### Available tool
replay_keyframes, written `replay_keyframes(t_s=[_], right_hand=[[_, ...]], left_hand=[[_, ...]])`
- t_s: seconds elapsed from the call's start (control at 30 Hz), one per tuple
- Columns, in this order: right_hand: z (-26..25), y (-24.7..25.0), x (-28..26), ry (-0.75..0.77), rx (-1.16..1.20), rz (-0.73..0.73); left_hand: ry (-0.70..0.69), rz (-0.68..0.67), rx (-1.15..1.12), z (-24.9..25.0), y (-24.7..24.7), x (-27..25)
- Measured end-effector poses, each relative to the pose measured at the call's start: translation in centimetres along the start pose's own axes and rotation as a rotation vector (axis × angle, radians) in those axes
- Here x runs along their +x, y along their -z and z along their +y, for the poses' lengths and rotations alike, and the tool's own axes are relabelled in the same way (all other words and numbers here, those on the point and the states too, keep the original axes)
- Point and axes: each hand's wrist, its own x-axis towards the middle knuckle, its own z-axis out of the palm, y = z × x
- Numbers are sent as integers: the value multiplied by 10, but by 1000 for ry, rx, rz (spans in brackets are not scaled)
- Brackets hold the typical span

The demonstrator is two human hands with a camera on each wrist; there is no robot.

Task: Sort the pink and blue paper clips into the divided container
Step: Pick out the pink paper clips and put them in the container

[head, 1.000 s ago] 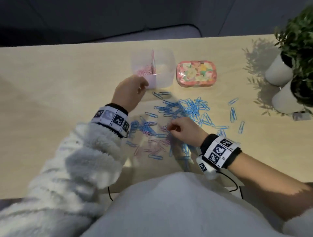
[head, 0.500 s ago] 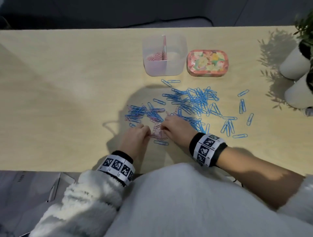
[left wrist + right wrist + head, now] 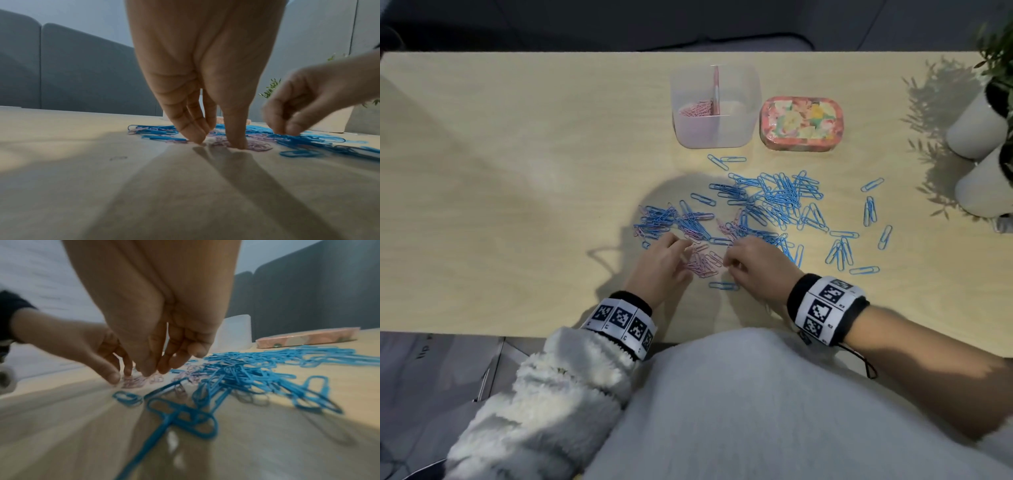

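Observation:
The clear divided container (image 3: 746,102) stands at the back, with pink clips (image 3: 697,109) in its left compartment. Blue paper clips (image 3: 774,202) lie scattered mid-table. A small heap of pink paper clips (image 3: 705,263) lies between my hands near the front edge. My left hand (image 3: 686,255) has straight fingers, and its fingertips (image 3: 195,138) and thumb press on the heap's left side. My right hand (image 3: 727,262) is curled, and its thumb and forefinger pinch at pink clips (image 3: 156,379) on the right side. What sits between those fingertips is blurred.
A floral tin (image 3: 801,123) sits right of the container. Two white plant pots (image 3: 976,126) stand at the far right. Single blue clips (image 3: 869,210) lie spread toward the pots. The table's left half (image 3: 500,188) is bare wood.
My left hand came back from the container to the pink heap at the front. My right hand stayed over the clips, moving only slightly. In the last half second both hands barely shifted.

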Motion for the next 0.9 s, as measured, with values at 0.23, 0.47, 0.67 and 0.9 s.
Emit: replay_keyframes(t_s=[0.23, 0.47, 0.67, 0.9], right_hand=[[-20, -12, 32, -42, -59, -17], [-22, -16, 34, -1, -101, -2], [-19, -16, 32, 34, -205, 29], [-10, 6, 38, -2, -71, -33]], left_hand=[[-77, -5, 8, 5, -1, 10], [-138, 40, 29, 7, -1, 12], [-210, 45, 123, 3, -8, 22], [-181, 61, 66, 1, -3, 26]])
